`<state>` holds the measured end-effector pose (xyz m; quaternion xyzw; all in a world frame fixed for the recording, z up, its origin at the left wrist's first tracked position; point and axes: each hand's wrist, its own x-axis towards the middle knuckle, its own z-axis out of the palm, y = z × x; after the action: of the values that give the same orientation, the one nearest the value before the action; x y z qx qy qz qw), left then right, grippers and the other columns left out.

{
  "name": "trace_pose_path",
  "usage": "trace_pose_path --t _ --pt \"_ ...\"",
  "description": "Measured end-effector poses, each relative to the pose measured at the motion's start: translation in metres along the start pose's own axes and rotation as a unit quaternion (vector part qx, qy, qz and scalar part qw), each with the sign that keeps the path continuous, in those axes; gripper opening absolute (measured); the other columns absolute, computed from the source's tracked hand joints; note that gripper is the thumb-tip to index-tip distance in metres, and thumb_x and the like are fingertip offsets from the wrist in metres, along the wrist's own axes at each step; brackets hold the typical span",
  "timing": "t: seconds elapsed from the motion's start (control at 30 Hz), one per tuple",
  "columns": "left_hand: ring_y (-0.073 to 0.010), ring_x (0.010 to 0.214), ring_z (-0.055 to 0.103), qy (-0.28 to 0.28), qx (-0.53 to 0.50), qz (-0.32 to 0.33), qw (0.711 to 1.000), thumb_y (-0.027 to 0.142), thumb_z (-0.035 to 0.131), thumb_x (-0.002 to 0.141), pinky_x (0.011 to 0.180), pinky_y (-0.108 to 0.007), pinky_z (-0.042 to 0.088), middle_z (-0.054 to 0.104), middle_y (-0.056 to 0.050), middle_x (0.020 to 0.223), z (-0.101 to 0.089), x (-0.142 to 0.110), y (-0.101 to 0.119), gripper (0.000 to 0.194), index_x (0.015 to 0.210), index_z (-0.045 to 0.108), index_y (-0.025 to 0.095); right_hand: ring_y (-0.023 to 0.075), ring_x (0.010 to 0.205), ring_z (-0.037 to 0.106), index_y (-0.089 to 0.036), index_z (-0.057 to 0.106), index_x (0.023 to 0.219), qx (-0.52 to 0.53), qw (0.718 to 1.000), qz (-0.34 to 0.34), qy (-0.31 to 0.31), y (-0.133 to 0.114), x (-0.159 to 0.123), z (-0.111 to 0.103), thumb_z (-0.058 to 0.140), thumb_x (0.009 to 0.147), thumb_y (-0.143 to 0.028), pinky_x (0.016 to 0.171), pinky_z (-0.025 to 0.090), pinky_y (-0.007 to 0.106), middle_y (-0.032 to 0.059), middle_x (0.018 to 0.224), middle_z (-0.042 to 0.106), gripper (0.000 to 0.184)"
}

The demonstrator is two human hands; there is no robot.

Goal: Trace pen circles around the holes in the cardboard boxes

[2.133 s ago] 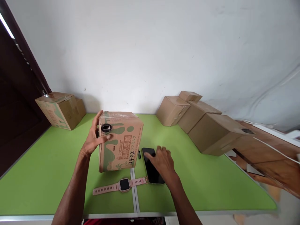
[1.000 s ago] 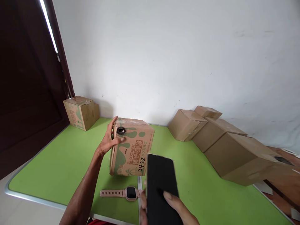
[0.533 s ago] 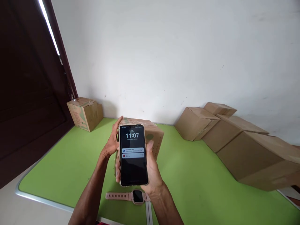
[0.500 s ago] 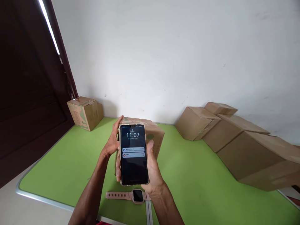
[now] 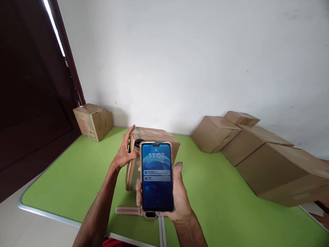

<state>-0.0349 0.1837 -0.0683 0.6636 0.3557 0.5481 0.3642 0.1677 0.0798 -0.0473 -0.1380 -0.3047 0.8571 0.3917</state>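
Observation:
My right hand (image 5: pixel 181 199) is wrapped round a smartphone (image 5: pixel 157 190) in a clear case, its lit blue screen facing me and showing 11:07 with two notification bars. Behind the phone a cardboard box (image 5: pixel 154 133) stands tilted on the green table (image 5: pixel 213 195). My left hand (image 5: pixel 125 152) grips this box at its left side, fingers up along the edge and thumb across the front. A dark oval spot (image 5: pixel 139 143) shows by the box's upper left corner; I cannot tell what it is. Below the phone lies a pink smartwatch (image 5: pixel 130 210), its face partly covered.
Taped cardboard boxes (image 5: pixel 91 121) stand at the back left, near a dark door (image 5: pixel 33 85). Several plain cardboard boxes (image 5: pixel 277 171) line the right side. A white wall (image 5: pixel 180 61) rises behind the table. A pale strip (image 5: pixel 161 231) runs to the table's front edge.
The phone has moved right and slightly down in my right hand, uncovering more of the box. Its screen has turned from black to a blue picture. My left hand stays at the box.

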Motion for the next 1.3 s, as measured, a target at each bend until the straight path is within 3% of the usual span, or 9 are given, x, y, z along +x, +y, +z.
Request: trace_pose_path --t 0.3,0.47,0.53,0.63,0.7,0.87,1.0,1.1,1.3 --pt "-0.0464 0.168 0.028 0.016 -0.004 -0.033 0.999 0.062 0.089 0.073 0.138 -0.06 0.027 0.027 -0.014 0.184 -0.002 -0.003 0.012 0.123 0.175 0.031 0.027 0.0294 0.075 0.083 -0.02 0.086 0.119 -0.044 0.988 -0.079 0.127 -0.025 -0.057 -0.031 0.062 0.083 -0.099 0.073 0.067 0.042 0.0123 0.094 0.087 0.09" --pt "-0.0481 0.167 0.031 0.025 -0.005 -0.039 0.999 0.062 0.089 0.074 0.136 -0.062 0.031 0.028 -0.015 0.185 -0.005 -0.004 0.012 0.123 0.175 0.031 0.025 0.0314 0.079 0.085 -0.02 0.087 0.111 -0.086 0.96 -0.124 0.237 -0.045 -0.079 -0.083 0.076 0.074 -0.096 0.076 0.07 0.043 0.0124 0.094 0.088 0.085" --pt "-0.0484 0.166 0.033 0.025 -0.004 -0.039 0.999 0.063 0.089 0.074 0.137 -0.063 0.03 0.029 -0.015 0.184 -0.006 -0.004 0.012 0.124 0.176 0.031 0.025 0.0302 0.082 0.085 -0.02 0.085 0.112 -0.094 0.946 -0.129 0.281 -0.055 -0.083 -0.11 0.074 0.078 -0.094 0.079 0.071 0.042 0.0115 0.096 0.088 0.081" --pt "-0.0489 0.166 0.033 0.023 -0.007 -0.041 0.999 0.064 0.09 0.074 0.136 -0.064 0.031 0.03 -0.015 0.184 -0.007 -0.003 0.011 0.125 0.176 0.029 0.025 0.0287 0.084 0.086 -0.02 0.081 0.111 -0.153 0.908 -0.096 0.377 -0.065 -0.082 -0.147 0.065 0.097 -0.081 0.081 0.072 0.041 0.0118 0.099 0.089 0.065" --pt "-0.049 0.165 0.037 0.022 -0.012 -0.046 0.999 0.063 0.09 0.074 0.135 -0.064 0.033 0.033 -0.016 0.182 -0.008 -0.003 0.01 0.125 0.177 0.028 0.025 0.0297 0.084 0.086 -0.019 0.079 0.111 -0.2 0.88 -0.058 0.426 -0.067 -0.077 -0.166 0.067 0.101 -0.071 0.079 0.072 0.042 0.0139 0.098 0.089 0.055" --pt "-0.0482 0.162 0.043 0.022 -0.011 -0.049 0.998 0.062 0.089 0.075 0.134 -0.064 0.036 0.037 -0.016 0.18 -0.008 -0.004 0.008 0.124 0.177 0.028 0.027 0.0341 0.079 0.086 -0.017 0.079 0.099 -0.259 0.856 0.006 0.448 -0.058 -0.068 -0.194 0.089 0.085 -0.063 0.077 0.071 0.046 0.0144 0.082 0.086 0.05" --pt "-0.0486 0.164 0.039 0.024 -0.007 -0.041 0.999 0.062 0.089 0.074 0.134 -0.063 0.035 0.033 -0.017 0.183 -0.006 -0.004 0.01 0.125 0.176 0.029 0.025 0.0349 0.08 0.084 -0.02 0.077 0.085 -0.324 0.834 0.024 0.447 -0.048 -0.066 -0.203 0.088 0.075 -0.07 0.079 0.069 0.045 0.0137 0.079 0.083 0.053" --pt "-0.0482 0.166 0.033 0.026 0.001 -0.035 0.999 0.061 0.089 0.074 0.134 -0.061 0.036 0.029 -0.015 0.185 -0.005 -0.004 0.012 0.122 0.176 0.032 0.026 0.0343 0.081 0.081 -0.022 0.074 0.076 -0.409 0.792 0.025 0.453 -0.049 -0.067 -0.206 0.079 0.073 -0.076 0.077 0.064 0.043 0.0114 0.078 0.082 0.054" --pt "-0.046 0.17 0.025 0.021 0.006 -0.025 0.999 0.06 0.086 0.076 0.136 -0.061 0.029 0.025 -0.012 0.187 -0.005 -0.006 0.01 0.118 0.176 0.032 0.028 0.0307 0.071 0.067 -0.027 0.059 0.053 -0.587 0.642 0.039 0.491 -0.059 -0.07 -0.205 0.066 0.076 -0.067 0.068 0.047 0.038 0.0065 0.059 0.068 0.046"
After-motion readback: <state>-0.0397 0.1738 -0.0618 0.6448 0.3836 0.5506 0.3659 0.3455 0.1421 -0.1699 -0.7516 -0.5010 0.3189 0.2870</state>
